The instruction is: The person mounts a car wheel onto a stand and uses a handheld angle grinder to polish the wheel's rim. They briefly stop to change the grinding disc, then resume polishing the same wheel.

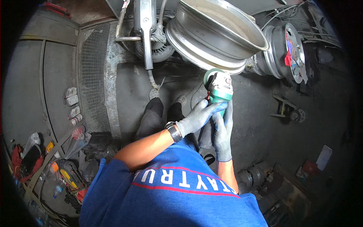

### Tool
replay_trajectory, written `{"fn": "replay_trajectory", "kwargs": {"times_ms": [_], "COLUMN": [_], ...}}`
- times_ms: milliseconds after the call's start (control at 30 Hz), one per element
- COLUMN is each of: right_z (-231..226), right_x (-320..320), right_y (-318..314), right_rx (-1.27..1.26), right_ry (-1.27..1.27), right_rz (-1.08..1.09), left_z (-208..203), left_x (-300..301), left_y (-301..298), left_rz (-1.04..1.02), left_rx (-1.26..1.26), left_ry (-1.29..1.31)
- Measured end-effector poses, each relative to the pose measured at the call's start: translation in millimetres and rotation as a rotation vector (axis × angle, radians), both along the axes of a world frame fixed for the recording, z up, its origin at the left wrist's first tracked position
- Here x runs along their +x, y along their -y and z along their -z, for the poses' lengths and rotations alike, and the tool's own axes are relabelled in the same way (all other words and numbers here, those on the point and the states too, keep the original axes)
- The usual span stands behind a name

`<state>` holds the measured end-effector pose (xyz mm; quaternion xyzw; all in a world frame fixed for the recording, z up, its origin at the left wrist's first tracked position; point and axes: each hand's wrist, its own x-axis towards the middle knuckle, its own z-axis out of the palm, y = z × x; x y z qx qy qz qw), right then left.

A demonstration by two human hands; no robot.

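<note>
Both my hands, in grey gloves with blue fingers, grip a green angle grinder [220,92] in front of me. My left hand [199,115] closes over the body just behind the metal gear head. Further back, my right hand [223,132] wraps the handle from the right side. The grinder's round disc [211,77] is right by the lower rim of a large silver wheel rim [215,38]; I cannot tell whether they touch. That wheel rim lies tilted on a support ahead of me, its open side facing up.
A metal arm [145,34] hangs down left of the wheel rim. More wheel rims [278,51] stand at the right, with cables behind. A small wheeled metal frame [283,106] sits on the right floor. Bottles [71,96] and bags [77,142] lie left, beside a mesh panel [93,68].
</note>
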<state>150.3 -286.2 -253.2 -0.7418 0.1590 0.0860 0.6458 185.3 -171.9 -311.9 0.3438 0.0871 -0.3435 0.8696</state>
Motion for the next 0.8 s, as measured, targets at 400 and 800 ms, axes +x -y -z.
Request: {"fn": "replay_trajectory", "kwargs": {"times_ms": [400, 800], "right_z": [4, 0], "right_x": [-1, 3], "right_y": [0, 1], "right_rx": [0.024, 0.025], "right_ry": [-0.018, 0.005], "right_rz": [0.002, 0.0], "left_z": [1, -4], "left_x": [-2, 2], "left_y": [-1, 6], "left_rz": [-0.007, -0.054], "left_rx": [0.063, -0.066], "left_ry": [0.029, -0.028]}}
